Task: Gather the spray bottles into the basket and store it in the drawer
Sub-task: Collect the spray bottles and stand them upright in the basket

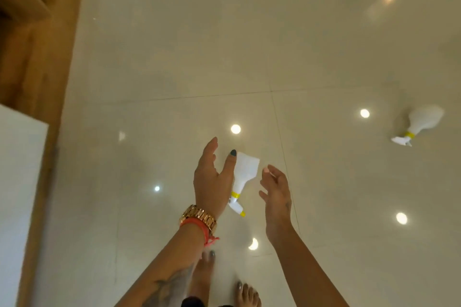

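I'm looking straight down at a glossy cream tiled floor (pixel 174 57) dotted with round reflections of ceiling lights. My left hand (pixel 212 182) and right hand (pixel 277 194) are both spread open, reaching down on either side of a white plastic spray bottle with a yellow collar and yellow nozzle tip (pixel 243 174) lying on the tiles; whether the left thumb touches it I cannot tell. A gold link watch (pixel 199 217) and a coral cord bracelet (pixel 197 228) sit on my left wrist. A second white spray bottle with a yellow collar (pixel 421 123) lies on its side, well apart to the right. A wooden cabinet (pixel 37 57) runs along the left edge. My bare feet (pixel 224 281) show at the bottom.
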